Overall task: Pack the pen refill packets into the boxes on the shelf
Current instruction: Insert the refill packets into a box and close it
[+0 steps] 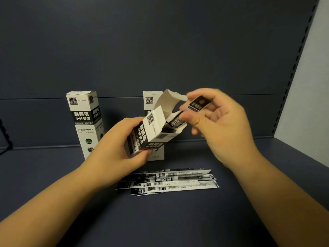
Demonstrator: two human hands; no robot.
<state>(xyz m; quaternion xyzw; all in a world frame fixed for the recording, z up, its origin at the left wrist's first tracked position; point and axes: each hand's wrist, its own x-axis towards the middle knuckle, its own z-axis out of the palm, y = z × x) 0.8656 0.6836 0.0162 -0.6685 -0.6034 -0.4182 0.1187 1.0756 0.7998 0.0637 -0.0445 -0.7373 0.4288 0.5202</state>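
Observation:
My left hand [117, 145] grips a white-and-black refill box [153, 129] by its lower end, tilted, with its top flaps open. My right hand [219, 122] pinches the end of a refill packet [198, 103] whose lower part sits in the box's open mouth. Several more refill packets [169, 182] lie flat on the shelf below my hands. A closed box [85, 122] stands upright at the back left. Another upright box [151, 100] stands behind the held one, mostly hidden.
The dark blue shelf floor [160, 220] stretches toward me. Behind rises the shelf's back panel [160, 50]. A slotted upright [292, 82] and a pale wall [309, 104] close off the right side. A dark wire object [4, 138] shows at the left edge.

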